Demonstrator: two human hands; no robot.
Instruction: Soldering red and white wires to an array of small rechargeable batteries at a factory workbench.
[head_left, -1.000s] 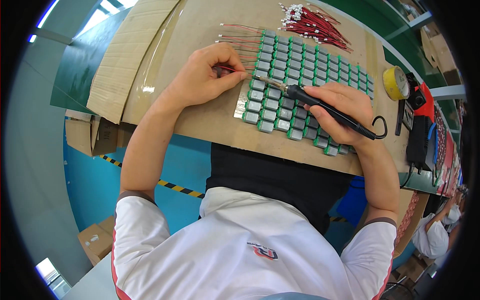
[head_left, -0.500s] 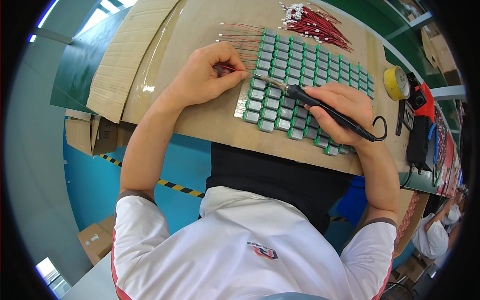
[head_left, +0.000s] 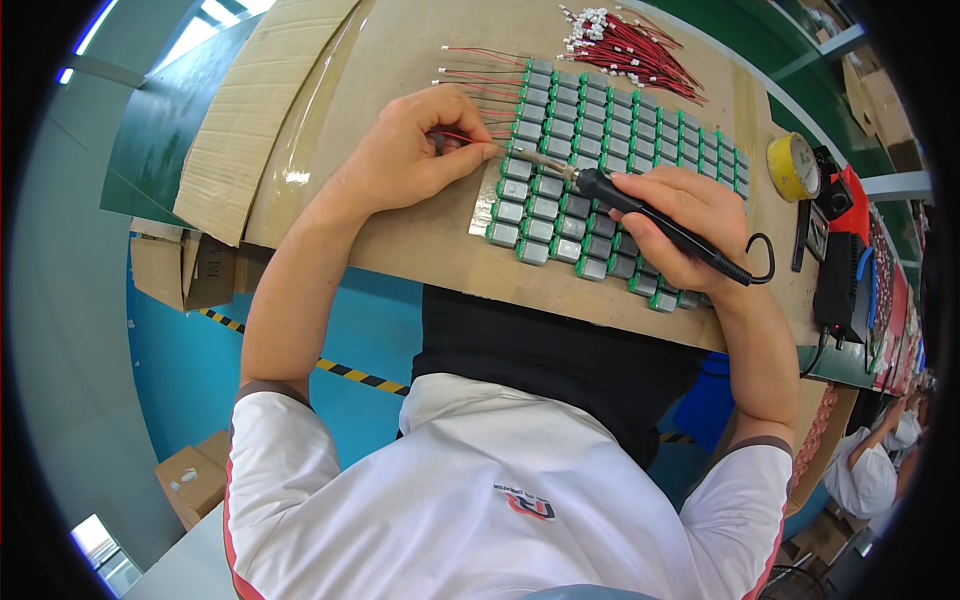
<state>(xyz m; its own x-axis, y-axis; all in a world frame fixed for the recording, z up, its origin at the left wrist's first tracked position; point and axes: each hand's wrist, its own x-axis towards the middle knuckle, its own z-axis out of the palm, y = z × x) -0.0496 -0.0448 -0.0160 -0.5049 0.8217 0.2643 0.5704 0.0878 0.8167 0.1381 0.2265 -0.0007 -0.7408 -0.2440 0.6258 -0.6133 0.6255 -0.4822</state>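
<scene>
My left hand (head_left: 425,145) pinches a thin red wire (head_left: 458,136) between thumb and forefinger at the left edge of a slanted grid of small grey blocks with green ends (head_left: 590,130). A soldering iron (head_left: 640,208) with a black handle lies in my right hand (head_left: 690,215), gripped like a pen. Its metal tip points left and meets the green end of a block, close to my left fingertips. The exact contact is too small to make out. Several blocks farther up that edge have red and black wires (head_left: 485,52) reaching left, with white plugs on their ends.
A pile of red and black wires with white plugs (head_left: 635,50) lies at the far side of the brown-covered table (head_left: 400,50). At the right are a yellow tape roll (head_left: 792,166) and a black box (head_left: 840,285) with a cord. Folded cardboard (head_left: 260,100) covers the left edge.
</scene>
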